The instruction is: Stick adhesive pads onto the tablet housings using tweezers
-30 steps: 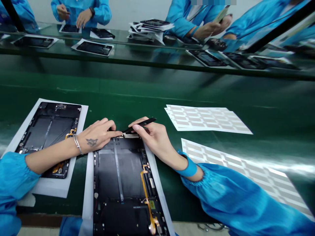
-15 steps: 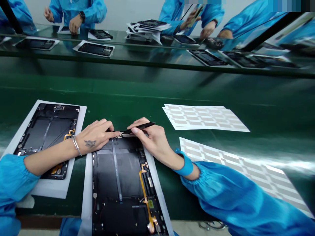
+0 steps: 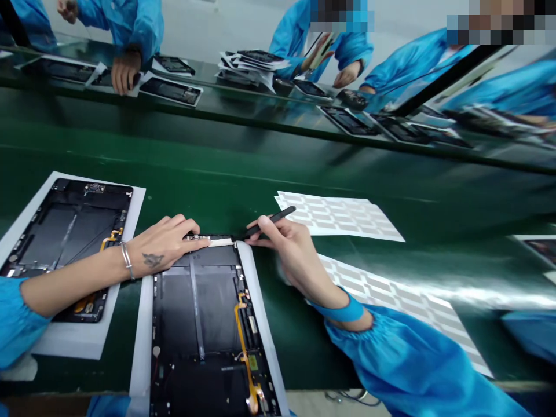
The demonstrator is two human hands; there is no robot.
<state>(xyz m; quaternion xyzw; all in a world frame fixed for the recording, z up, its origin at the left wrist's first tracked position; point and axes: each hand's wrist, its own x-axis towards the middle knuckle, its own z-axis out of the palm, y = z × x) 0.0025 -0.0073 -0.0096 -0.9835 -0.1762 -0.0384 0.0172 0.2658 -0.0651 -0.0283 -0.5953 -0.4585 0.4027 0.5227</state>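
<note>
An opened tablet housing (image 3: 217,289), black inside with an orange flex cable (image 3: 243,341), lies on a white sheet in front of me. My left hand (image 3: 169,246) rests on its top edge, the index finger stretched out against a white adhesive strip (image 3: 220,242) there. What its thumb does is hidden. In my right hand (image 3: 289,243) is a pair of black tweezers (image 3: 278,216), pinched between thumb and fingers. Their tip points at the housing's top right corner, just beyond the strip's end.
Another opened tablet housing (image 3: 87,226) lies on paper to the left. Two label sheets (image 3: 343,217) with grey patches lie to the right. Across a raised ledge, people in blue smocks (image 3: 139,23) handle more housings, near a stack of them (image 3: 252,66).
My right hand has moved right along the top edge with the tweezers, away from my left fingertip. The white strip is now more exposed. The view has shifted slightly.
</note>
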